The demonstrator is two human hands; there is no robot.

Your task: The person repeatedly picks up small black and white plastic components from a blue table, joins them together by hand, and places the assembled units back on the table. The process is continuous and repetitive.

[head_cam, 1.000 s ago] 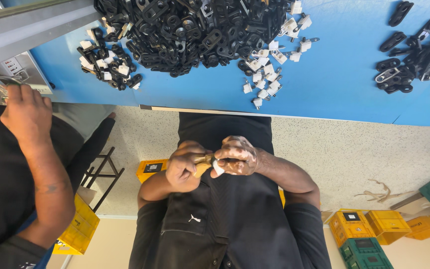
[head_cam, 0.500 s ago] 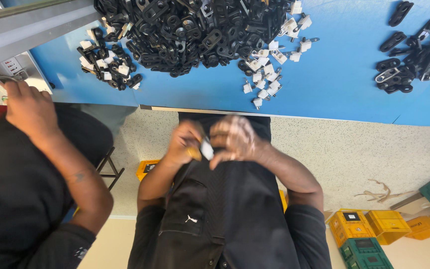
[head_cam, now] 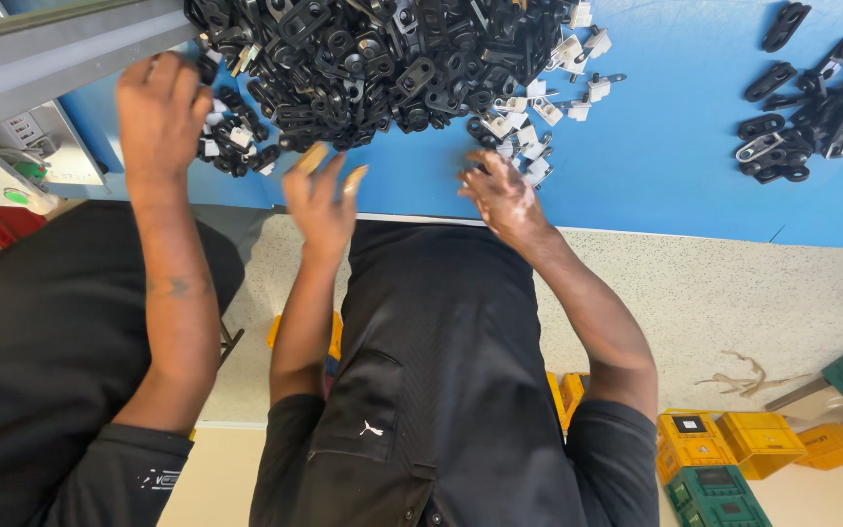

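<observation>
The big heap of black plastic parts (head_cam: 363, 59) lies on the blue desk (head_cam: 675, 166), just beyond both of the person's hands. A scatter of small white clips (head_cam: 539, 137) trails from the heap's near side toward the desk's front edge, and it is these that sit closest to the right hand (head_cam: 500, 190).

Both forearms rise from the black-shirted torso toward the desk edge, elbows bent and held apart. The left hand (head_cam: 322, 195) is lifted at the edge, fingers pointing up toward the heap, just short of the nearest black parts. It is loosely spread and grips nothing that can be made out; two of its fingertips look tan, and whether that is a covering cannot be told. The right hand lies palm-down with its fingers fanned out, the tips resting among the nearest white clips, with nothing pinched.

To the left, a co-worker's hand (head_cam: 158, 107) reaches over the desk's corner to a smaller cluster of black and white pieces (head_cam: 236, 137). A separate group of black parts (head_cam: 812, 107) lies far off to the right. Yellow and green crates (head_cam: 724, 454) stand on the floor below.
</observation>
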